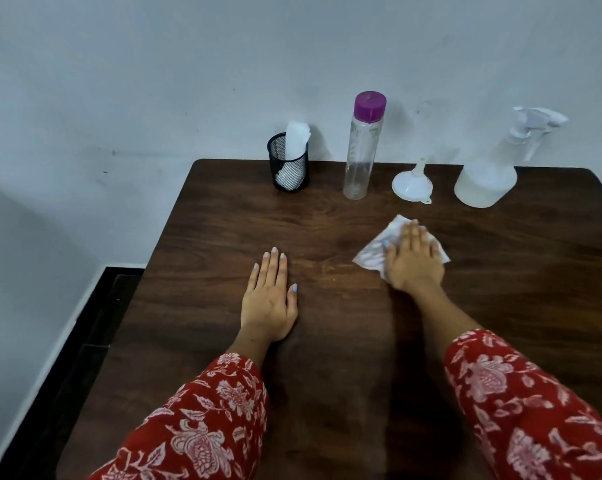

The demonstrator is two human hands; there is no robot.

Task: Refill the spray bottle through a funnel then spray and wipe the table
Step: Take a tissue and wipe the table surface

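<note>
Pressing flat on a crumpled white tissue (375, 252), your right hand (413, 259) lies on the dark wooden table (223, 220) with fingers stretched out and close together; the hand looks a little blurred. Your left hand (270, 299) rests palm down on the bare wood, well apart from the tissue, fingers straight and only slightly spread, holding nothing. The nails have a pale blue polish. Both sleeves (202, 420) are red cloth with a white flower print.

Along the far edge of the table stand four things. A black wire-mesh cup (288, 168) holds more white tissue paper. Beside it is a tall, clear plastic bottle (360, 150) with a purple cap; some faint print is on its side, but you cannot read it. Next, a small white plastic funnel (412, 183) sits with the wide mouth down and the spout up. The translucent spray bottle (486, 178), round and wide at its base, with a white trigger head, stands to the right, near the funnel but not touching it.
</note>
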